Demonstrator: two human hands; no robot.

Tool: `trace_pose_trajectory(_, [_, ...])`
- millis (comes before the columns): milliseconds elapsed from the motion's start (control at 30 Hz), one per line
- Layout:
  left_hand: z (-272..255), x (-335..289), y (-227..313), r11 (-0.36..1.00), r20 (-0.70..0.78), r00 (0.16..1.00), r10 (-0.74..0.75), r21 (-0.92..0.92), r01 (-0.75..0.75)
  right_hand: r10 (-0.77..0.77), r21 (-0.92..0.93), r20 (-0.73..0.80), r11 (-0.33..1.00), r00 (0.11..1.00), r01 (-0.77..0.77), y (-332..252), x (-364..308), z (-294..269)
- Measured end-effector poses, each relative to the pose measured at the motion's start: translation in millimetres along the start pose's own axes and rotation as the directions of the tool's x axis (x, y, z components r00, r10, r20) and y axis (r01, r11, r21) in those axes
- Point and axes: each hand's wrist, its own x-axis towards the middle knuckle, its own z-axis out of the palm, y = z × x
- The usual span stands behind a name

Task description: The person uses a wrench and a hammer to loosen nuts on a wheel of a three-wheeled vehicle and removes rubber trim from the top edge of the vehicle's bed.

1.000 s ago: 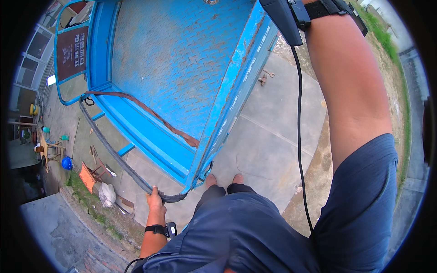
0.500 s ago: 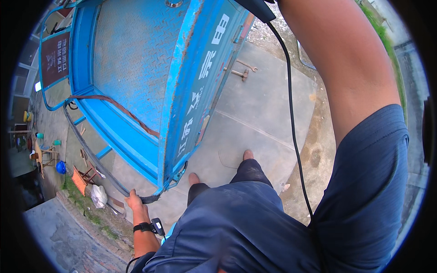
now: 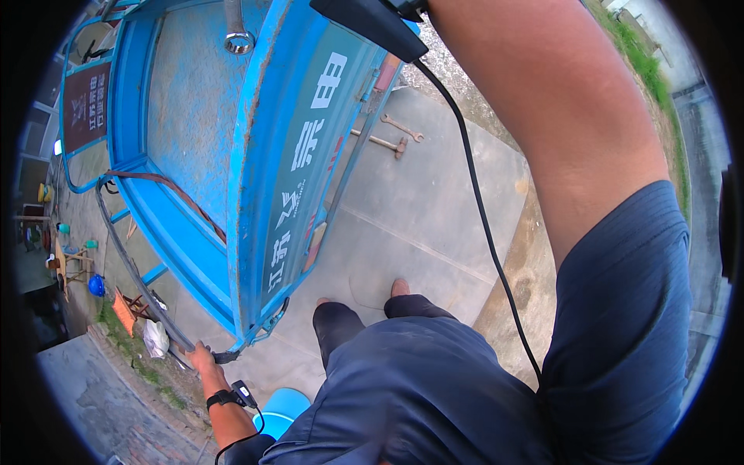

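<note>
Black curved rail (image 3: 124, 260) is grasped by the left grip (image 3: 201, 358) beside a blue metal cargo bed (image 3: 186, 101); right grip unseen, state cannot be told

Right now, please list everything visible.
cargo bed: 1, blue, upper left
curved bar: 1, dark, beside bed
strap: 1, brown, across bed
ring spanner: 1, silver, top
hammer: 1, brown, on concrete
open-end spanner: 1, rusty, beside hammer
hard hat: 1, blue, left
seat: 1, orange, left
sack: 1, white, beside seat
rounded item: 1, light blue, bottom
cables: 2, black, beside arms
wrist devices: 2, black, on arms
clutter: uncounted, mixed, far left
shoes: 2, reddish, centre
left grip: 1, bare, on bar
right arm: 1, bare, right
</note>
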Motion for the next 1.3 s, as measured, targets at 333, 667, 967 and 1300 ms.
trace_pose_trajectory(333, [38.4,-54.9,80.8,0.749,0.022,0.85,0.526,0.462,-0.475,0.133,0.174,-0.026,0.977,0.991,-0.127,26.9,-23.7,-10.5])
trace_pose_trajectory(667, [168.1,-229.6,187.5,0.712,0.162,0.749,0.643,0.234,-0.662,0.067,0.587,0.112,0.801,0.991,-0.121,33.7,-42.5,19.9])
trace_pose_trajectory(967, [162.0,-233.7,206.5,0.75,0.275,0.771,0.575,0.201,-0.631,-0.084,0.66,0.099,0.751,0.992,-0.002,64.5,-47.9,13.7])
trace_pose_trajectory(1300, [174.7,-272.4,239.9,0.692,0.222,0.776,0.59,0.358,-0.628,-0.281,0.786,0.275,0.616,0.919,-0.047,94.2,-32.0,4.0])
